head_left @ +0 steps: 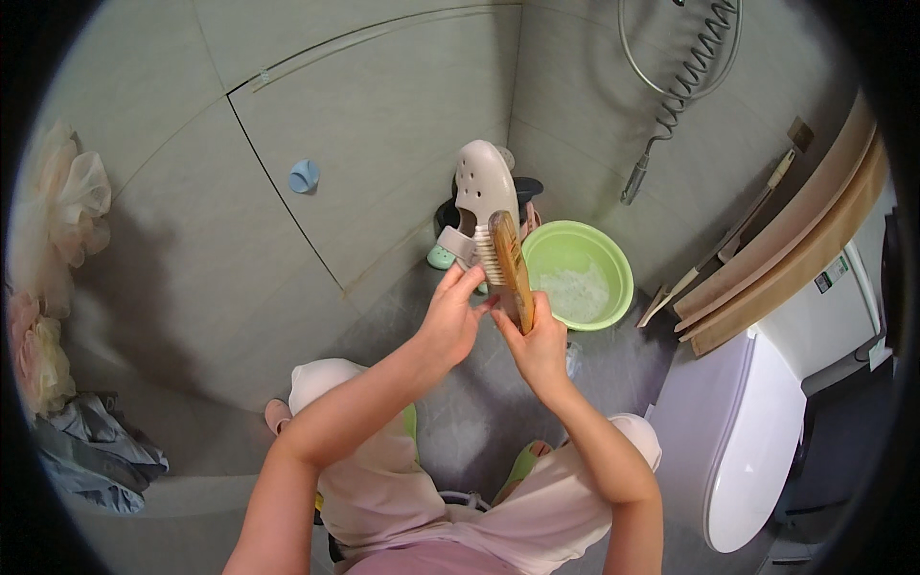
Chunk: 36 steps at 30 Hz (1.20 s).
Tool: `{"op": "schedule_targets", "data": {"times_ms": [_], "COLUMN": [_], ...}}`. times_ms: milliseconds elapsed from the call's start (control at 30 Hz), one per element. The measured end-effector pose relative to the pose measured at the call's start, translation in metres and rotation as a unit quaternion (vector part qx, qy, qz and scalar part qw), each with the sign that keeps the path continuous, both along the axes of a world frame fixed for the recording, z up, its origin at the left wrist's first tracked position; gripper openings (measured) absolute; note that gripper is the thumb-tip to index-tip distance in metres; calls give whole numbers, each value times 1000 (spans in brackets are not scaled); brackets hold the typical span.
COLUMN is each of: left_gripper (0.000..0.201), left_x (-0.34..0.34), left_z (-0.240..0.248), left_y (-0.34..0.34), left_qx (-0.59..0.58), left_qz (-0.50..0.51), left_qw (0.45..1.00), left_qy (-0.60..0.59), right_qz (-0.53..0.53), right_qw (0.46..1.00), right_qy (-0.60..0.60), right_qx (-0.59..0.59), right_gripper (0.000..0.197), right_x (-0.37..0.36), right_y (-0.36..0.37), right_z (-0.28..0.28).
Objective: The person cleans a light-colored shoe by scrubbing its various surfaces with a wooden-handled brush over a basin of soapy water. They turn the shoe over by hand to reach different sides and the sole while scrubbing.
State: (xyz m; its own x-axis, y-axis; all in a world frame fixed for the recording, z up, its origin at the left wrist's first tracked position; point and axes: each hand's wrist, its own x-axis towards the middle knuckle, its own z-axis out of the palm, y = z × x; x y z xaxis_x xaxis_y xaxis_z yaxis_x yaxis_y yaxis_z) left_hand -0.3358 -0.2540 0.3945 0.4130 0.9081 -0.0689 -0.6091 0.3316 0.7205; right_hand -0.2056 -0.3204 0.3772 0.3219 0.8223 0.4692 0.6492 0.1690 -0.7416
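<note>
The left hand [452,318] curls tightly on the pale clog [485,184] near its strap [458,243], the right hand [539,351] around the wooden scrub brush [512,266], so forceful scrubbing could twist the clog loose.

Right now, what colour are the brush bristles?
The bristles are off-white; head view shows them best.

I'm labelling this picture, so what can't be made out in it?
Head view, all five:
Heel of the pale clog: behind left fingers and brush.
Brush handle's end: inside right fingers.
Basin floor: under white suds.
Dark items: partly behind the clog, kind unclear.
Shower hose, top: cut off by upper edge.
</note>
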Motion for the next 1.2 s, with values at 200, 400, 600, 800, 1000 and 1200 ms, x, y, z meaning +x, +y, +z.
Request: {"op": "schedule_targets", "data": {"times_ms": [200,400,600,800,1000,1200], "left_gripper": [44,39,38,38,39,35], "left_x": [-21,-20,-21,-28,-24,-38], "left_z": [21,4,1,13,11,0], "left_y": [22,24,17,15,8,26], "left_qx": [14,16,-30,-67,-57,-54], "left_qz": [49,69,24,28,38,37], "left_qw": [995,994,999,997,997,997], "left_qy": [82,79,-16,-9,21,39], "right_qz": [14,22,43,97,56,114], "right_qw": [995,984,971,982,976,970], "right_qy": [99,-155,-233,-162,-200,-211], "right_qx": [9,85,39,24,62,-38], "right_gripper": [42,61,69,70,71,69], "right_x": [29,17,-4,-18,-6,-28], "right_y": [-2,-4,-24,-41,-21,-53], "right_z": [23,-1,-11,-20,-19,-29]}}
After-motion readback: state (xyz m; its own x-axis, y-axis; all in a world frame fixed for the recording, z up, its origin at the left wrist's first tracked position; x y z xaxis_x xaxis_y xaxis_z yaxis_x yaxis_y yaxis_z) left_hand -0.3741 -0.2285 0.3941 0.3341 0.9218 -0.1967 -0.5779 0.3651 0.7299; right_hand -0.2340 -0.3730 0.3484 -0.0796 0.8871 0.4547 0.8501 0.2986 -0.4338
